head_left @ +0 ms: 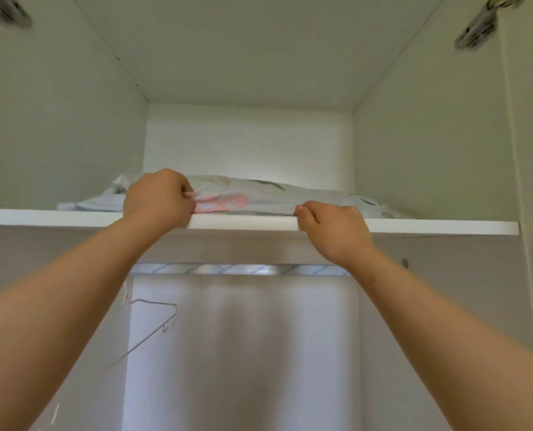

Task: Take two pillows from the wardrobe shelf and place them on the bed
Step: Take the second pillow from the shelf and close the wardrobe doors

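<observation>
Left hand (158,197), right hand (333,227), gripping pillow (259,194) on shelf (445,227)

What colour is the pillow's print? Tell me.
The pillow is pale with a pink print and grey-green marks; head view.

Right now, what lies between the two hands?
Head view: the pillow, its pink-printed front edge on the shelf, spans between left hand and right hand.

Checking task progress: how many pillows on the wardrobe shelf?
1 clearly: floral pillow lying on the shelf, left hand and right hand gripping its front edge. Another may be hidden behind.
</observation>
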The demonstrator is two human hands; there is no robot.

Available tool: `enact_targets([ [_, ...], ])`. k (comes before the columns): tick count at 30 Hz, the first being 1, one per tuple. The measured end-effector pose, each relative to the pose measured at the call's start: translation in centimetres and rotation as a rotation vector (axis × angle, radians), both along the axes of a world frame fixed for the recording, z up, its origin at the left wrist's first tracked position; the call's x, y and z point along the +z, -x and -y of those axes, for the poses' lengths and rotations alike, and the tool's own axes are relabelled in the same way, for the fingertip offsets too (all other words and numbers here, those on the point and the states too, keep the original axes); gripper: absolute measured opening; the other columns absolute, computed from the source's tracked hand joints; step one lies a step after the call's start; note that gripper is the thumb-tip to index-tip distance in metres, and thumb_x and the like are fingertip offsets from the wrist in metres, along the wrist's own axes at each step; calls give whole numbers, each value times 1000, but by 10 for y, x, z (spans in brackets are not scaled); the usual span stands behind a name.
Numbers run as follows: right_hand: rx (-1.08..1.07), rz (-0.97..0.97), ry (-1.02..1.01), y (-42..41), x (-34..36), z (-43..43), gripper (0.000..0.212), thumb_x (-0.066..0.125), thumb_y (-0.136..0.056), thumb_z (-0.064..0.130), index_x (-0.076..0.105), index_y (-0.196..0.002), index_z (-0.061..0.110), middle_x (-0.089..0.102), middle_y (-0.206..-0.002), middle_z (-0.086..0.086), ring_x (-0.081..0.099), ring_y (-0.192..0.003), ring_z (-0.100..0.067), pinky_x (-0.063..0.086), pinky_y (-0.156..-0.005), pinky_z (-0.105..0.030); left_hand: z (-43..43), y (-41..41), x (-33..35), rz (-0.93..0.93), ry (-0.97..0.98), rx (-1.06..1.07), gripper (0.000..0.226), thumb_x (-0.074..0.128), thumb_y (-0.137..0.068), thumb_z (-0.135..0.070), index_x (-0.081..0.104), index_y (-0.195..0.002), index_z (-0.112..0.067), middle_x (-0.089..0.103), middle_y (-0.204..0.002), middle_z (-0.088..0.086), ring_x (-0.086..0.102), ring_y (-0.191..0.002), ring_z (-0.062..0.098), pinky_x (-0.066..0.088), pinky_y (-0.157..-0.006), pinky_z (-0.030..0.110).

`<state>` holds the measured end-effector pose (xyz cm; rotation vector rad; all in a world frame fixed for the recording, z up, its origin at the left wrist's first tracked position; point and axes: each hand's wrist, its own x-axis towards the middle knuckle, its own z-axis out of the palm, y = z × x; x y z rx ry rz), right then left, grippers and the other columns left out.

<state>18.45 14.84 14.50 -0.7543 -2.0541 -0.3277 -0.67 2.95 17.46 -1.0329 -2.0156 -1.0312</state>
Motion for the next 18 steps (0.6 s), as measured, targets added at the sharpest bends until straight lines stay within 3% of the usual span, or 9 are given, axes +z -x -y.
enact_targets([
  [5,95,-48,49,-2,-5,3,35,32,-98,31,47,-129,25,67,-116,0,53,-114,-26,25,-101,-34,12,-27,-8,-98,-99,-119,11,64,-84,-21,71,-90,-14,70,-93,12,60,-94,33,33,-67,28],
  [9,121,-120,34,1,-12,8,56,49,-89,36,28,-140,31,53,-132,-1,46,-123,-23,20,-106,-35,13,-75,-18,-152,-183,-212,10,61,-85,-24,71,-88,-23,72,-94,3,61,-95,27,39,-68,29],
  [11,105,-181,-5,3,-18,8,59,52,-86,36,29,-140,34,45,-140,-3,41,-127,-23,18,-107,-34,9,-97,-27,-190,-179,-255,16,55,-88,-24,70,-95,-26,72,-98,0,61,-96,24,40,-68,28],
  [13,144,-291,0,2,-21,10,52,51,-86,35,38,-136,33,48,-136,-5,43,-125,-23,20,-107,-33,12,-105,-33,-250,-190,-342,23,50,-91,-24,67,-106,-27,71,-106,-3,60,-101,21,42,-76,28],
  [15,186,-379,49,-3,-20,14,43,48,-89,29,47,-131,31,50,-134,-5,44,-123,-25,23,-104,-33,23,-92,-35,-451,-205,-421,36,46,-88,-36,56,-122,-28,63,-123,-3,51,-115,21,39,-90,30],
  [18,164,-403,42,-6,-19,25,46,47,-88,15,47,-132,30,43,-141,-3,38,-126,-28,26,-104,-36,40,-55,-44,-640,-58,-277,85,45,-63,-70,21,-138,-38,26,-153,0,19,-141,24,20,-109,46],
])
